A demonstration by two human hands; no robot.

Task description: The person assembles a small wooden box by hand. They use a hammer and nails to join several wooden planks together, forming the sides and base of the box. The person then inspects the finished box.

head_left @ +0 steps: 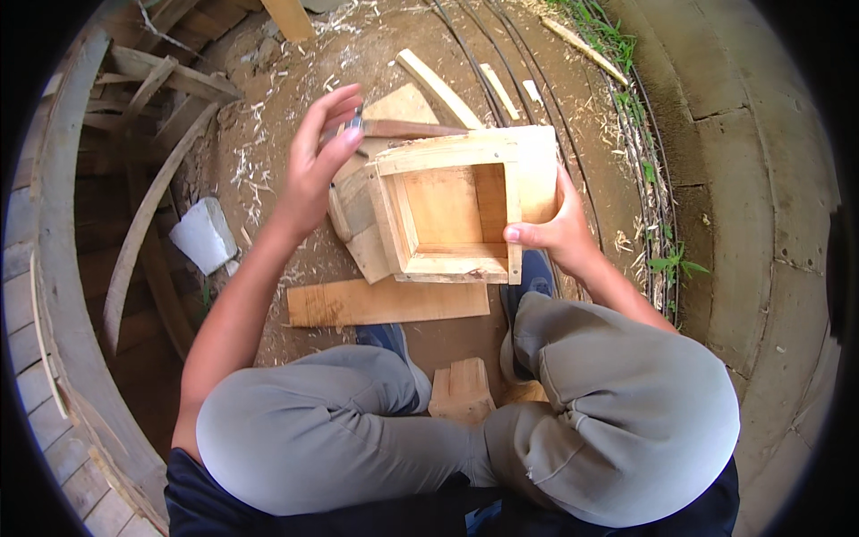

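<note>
A small box of pale wooden boards (452, 154) is held over the ground in front of my knees, its hollow side facing me. My right hand (565, 228) grips its right side, the thumb pressed on the front edge and the other fingers mostly hidden behind the board. Left of the box, my left hand (320, 159) is raised with thumb and fingers apart. Beside those fingertips shows the metal head of a hammer (416, 129), whose brown wooden handle runs behind the box's top edge. No grip on the hammer is visible.
Beneath the box lie flat board pieces (367, 246), with a loose plank (389, 302) nearer me. A wood block (462, 391) sits between my feet. Dark cables (514, 54) cross the shaving-strewn dirt. A white stone (205, 235) and wooden framework (67, 206) stand left; a concrete strip (716, 179) borders the right.
</note>
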